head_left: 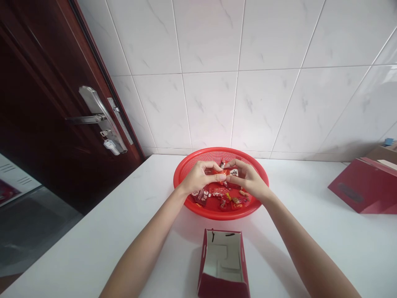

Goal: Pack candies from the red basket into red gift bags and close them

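Observation:
Both hands meet above a red plastic basket [180,178] with a mesh rim. My left hand [201,177] pinches a small red candy packet [219,173] between thumb and fingers. My right hand [249,179] is closed at the packet's other side, its thumb and fingertips close to the left ones. Below the hands, inside the basket, lie several wrapped snacks in red and dark red, among them a dark red packet [201,196]. A peanut [244,193] shows near the right side. Parts of the basket's contents are hidden behind the fingers.
Nearer to me stands an open dark red paper box [223,285] with a white inside, nothing seen in it. Another dark red box [366,186] sits at the right on the white table [149,182]. Behind are a tiled wall [211,107] and a brown door [46,82] at left.

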`<action>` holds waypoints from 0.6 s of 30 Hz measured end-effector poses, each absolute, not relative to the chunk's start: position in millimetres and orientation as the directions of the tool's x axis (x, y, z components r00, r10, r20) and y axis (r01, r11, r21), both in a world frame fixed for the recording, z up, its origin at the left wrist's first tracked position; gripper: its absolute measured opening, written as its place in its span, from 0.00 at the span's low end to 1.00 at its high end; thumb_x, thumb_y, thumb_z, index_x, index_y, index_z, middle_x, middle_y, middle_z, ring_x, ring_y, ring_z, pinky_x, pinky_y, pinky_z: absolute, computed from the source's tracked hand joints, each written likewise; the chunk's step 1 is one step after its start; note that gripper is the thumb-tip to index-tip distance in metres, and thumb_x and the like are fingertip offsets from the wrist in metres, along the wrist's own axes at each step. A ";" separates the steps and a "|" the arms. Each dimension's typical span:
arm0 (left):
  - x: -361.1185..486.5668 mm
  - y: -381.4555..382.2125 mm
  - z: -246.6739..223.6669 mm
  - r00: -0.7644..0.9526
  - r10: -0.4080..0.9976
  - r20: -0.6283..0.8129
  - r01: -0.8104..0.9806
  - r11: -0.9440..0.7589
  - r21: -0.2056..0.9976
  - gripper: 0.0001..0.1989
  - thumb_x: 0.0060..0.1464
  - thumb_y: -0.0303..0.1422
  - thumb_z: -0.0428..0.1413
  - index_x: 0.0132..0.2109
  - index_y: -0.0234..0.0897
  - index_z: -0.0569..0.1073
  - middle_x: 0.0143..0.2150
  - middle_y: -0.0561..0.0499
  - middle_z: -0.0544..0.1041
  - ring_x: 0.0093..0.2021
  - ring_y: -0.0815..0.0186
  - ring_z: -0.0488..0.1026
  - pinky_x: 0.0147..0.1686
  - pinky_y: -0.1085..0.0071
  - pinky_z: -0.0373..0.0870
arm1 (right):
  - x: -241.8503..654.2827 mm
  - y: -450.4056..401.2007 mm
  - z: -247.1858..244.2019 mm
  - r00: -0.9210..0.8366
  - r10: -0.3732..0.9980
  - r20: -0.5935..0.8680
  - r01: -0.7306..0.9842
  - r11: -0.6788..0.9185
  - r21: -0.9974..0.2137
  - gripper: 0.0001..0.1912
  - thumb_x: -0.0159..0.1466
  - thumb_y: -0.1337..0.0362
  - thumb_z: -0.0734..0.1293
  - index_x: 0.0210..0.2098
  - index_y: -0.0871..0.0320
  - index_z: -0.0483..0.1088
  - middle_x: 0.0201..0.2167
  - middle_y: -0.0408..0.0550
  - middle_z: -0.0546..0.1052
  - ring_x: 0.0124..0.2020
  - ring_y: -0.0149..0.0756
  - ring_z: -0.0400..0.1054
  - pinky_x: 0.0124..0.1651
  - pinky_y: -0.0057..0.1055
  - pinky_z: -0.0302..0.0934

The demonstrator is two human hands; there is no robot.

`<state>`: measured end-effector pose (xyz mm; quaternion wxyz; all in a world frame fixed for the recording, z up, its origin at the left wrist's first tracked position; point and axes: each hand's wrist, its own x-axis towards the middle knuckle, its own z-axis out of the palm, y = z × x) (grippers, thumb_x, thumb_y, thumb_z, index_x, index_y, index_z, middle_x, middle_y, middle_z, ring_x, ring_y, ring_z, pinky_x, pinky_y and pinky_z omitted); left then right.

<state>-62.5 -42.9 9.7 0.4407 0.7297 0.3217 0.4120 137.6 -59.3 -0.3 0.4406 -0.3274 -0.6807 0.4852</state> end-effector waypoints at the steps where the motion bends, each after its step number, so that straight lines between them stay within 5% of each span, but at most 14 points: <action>1: -62.5 -43.2 10.0 0.454 0.834 0.313 0.104 -0.398 0.911 0.16 0.46 0.44 0.69 0.30 0.36 0.79 0.29 0.52 0.80 0.32 0.64 0.79 0.36 0.68 0.77 | 137.7 -59.8 0.5 -0.393 0.877 0.275 0.027 0.310 -0.950 0.15 0.59 0.56 0.73 0.42 0.54 0.69 0.43 0.47 0.75 0.35 0.36 0.72 0.37 0.35 0.68; 8: -62.4 -45.4 10.8 0.463 0.833 0.303 0.030 -0.356 0.934 0.15 0.46 0.42 0.70 0.33 0.36 0.78 0.31 0.50 0.81 0.34 0.63 0.80 0.37 0.67 0.77 | 140.2 -62.4 6.0 -0.435 0.875 0.211 -0.044 0.213 -0.976 0.18 0.59 0.52 0.74 0.43 0.53 0.68 0.32 0.43 0.75 0.33 0.36 0.72 0.34 0.32 0.66; 18: -61.0 -44.2 10.3 0.391 0.884 0.258 0.037 -0.295 0.955 0.19 0.39 0.43 0.73 0.34 0.35 0.78 0.31 0.52 0.81 0.33 0.63 0.79 0.37 0.66 0.77 | 136.0 -59.0 1.2 -0.425 0.855 0.297 0.002 0.329 -0.944 0.16 0.62 0.47 0.70 0.35 0.52 0.67 0.26 0.42 0.74 0.29 0.37 0.70 0.34 0.35 0.64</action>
